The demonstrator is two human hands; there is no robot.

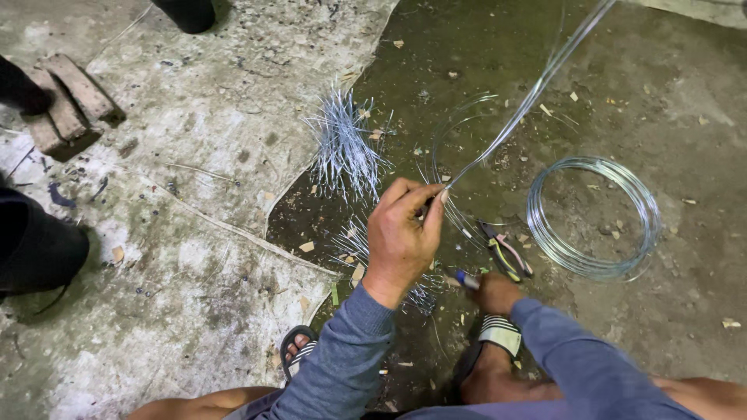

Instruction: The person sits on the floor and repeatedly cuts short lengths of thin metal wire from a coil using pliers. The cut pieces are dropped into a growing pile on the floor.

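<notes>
Hands [401, 233] on wire strands [537, 89]

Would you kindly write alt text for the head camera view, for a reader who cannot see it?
Seen from above, a squatting person's left hand pinches a bunch of thin wires stretching up out of frame, while the right hand grips a blue-handled tool low by a sandalled foot. On the dirty concrete floor lie a wire coil, pliers and cut wire pieces.
</notes>
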